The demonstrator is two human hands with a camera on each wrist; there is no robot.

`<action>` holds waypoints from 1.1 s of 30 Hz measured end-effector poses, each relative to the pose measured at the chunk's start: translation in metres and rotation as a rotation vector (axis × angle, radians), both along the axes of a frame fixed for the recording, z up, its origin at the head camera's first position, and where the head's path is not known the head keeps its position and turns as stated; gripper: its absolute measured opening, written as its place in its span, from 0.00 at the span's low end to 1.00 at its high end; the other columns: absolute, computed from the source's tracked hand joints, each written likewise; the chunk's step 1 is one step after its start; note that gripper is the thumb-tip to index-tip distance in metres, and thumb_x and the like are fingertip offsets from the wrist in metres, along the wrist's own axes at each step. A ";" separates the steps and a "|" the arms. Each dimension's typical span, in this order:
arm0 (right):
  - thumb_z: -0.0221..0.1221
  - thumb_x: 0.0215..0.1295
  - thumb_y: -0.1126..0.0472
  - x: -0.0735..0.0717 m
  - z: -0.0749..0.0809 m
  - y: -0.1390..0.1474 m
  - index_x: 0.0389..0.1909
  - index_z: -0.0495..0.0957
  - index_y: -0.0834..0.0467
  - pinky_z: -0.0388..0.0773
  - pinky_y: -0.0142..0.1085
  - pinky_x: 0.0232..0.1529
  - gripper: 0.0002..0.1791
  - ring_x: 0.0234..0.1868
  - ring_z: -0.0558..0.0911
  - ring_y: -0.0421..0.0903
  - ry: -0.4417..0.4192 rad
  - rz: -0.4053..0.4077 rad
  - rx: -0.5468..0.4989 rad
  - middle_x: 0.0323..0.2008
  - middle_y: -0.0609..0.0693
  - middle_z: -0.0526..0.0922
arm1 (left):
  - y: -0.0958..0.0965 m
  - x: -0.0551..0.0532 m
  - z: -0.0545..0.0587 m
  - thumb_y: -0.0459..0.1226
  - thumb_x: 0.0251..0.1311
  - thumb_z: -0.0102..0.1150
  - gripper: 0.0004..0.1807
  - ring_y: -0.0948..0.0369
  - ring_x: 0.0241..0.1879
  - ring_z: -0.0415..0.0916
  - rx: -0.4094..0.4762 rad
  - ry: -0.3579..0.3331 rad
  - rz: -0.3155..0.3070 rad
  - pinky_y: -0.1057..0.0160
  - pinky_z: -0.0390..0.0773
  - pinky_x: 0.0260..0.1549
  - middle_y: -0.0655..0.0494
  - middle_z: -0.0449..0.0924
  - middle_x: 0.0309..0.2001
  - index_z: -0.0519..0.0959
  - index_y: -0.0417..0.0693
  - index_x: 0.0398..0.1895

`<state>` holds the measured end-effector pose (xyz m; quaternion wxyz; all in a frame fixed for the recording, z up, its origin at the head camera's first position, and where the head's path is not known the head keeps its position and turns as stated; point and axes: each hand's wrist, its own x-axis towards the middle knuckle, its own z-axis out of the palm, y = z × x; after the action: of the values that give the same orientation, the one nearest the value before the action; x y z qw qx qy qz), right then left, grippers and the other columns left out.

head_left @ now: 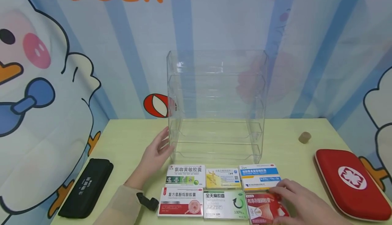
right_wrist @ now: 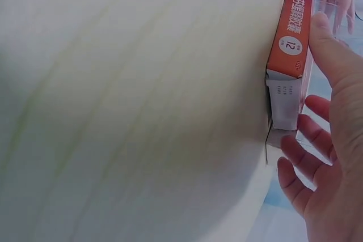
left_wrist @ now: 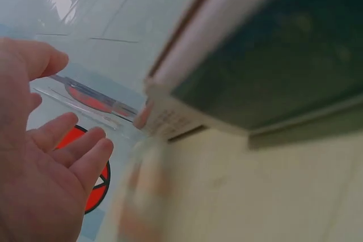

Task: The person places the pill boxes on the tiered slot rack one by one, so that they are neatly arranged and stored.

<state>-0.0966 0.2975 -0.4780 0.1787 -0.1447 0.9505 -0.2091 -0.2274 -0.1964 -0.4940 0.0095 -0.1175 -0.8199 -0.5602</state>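
Observation:
A clear tiered plastic rack (head_left: 214,146) stands upright in the middle of the table. My left hand (head_left: 159,150) is at its lower left side, fingers loosely bent; in the left wrist view the thumb of that hand (left_wrist: 45,151) lies by a clear edge. My right hand (head_left: 303,203) grips the right end of a red medicine box (head_left: 263,208), the nearest right one in two rows. In the right wrist view the thumb of this hand (right_wrist: 334,123) overlaps the upper edge of the red box (right_wrist: 292,43), while the other fingers curl by its end flap.
Beside the red box lie a green-and-white box (head_left: 225,206) and a red-and-white box (head_left: 180,203). Behind them are a green-striped box (head_left: 185,175), a yellow box (head_left: 223,178) and a blue-and-white box (head_left: 259,175). A black case (head_left: 87,187), a red case (head_left: 352,184) and a cork (head_left: 304,137) flank them.

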 end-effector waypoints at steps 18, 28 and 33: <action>0.85 0.40 0.33 -0.003 0.001 0.001 0.66 0.80 0.44 0.94 0.34 0.41 0.49 0.60 0.77 0.51 -0.121 -0.086 -0.148 0.61 0.48 0.79 | -0.002 -0.002 -0.012 0.37 0.79 0.64 0.39 0.43 0.79 0.74 0.061 0.016 -0.025 0.50 0.78 0.76 0.49 0.67 0.85 0.61 0.57 0.88; 0.78 0.64 0.43 -0.006 0.012 0.015 0.67 0.79 0.51 0.93 0.32 0.45 0.34 0.50 0.83 0.39 -0.159 -0.062 -0.321 0.61 0.52 0.84 | -0.004 -0.004 -0.020 0.38 0.80 0.64 0.38 0.43 0.79 0.74 0.079 0.009 -0.034 0.55 0.79 0.75 0.49 0.66 0.85 0.62 0.57 0.88; 0.75 0.68 0.51 -0.014 0.034 0.016 0.62 0.83 0.48 0.91 0.27 0.42 0.24 0.48 0.84 0.32 0.009 0.021 -0.316 0.58 0.50 0.87 | -0.005 -0.003 -0.027 0.40 0.79 0.65 0.38 0.43 0.78 0.76 0.072 0.016 -0.028 0.58 0.81 0.73 0.50 0.67 0.85 0.62 0.58 0.88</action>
<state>-0.1111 0.3132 -0.4444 0.1516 -0.1817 0.9049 -0.3538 -0.2307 -0.2018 -0.5207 0.0125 -0.1331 -0.7975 -0.5883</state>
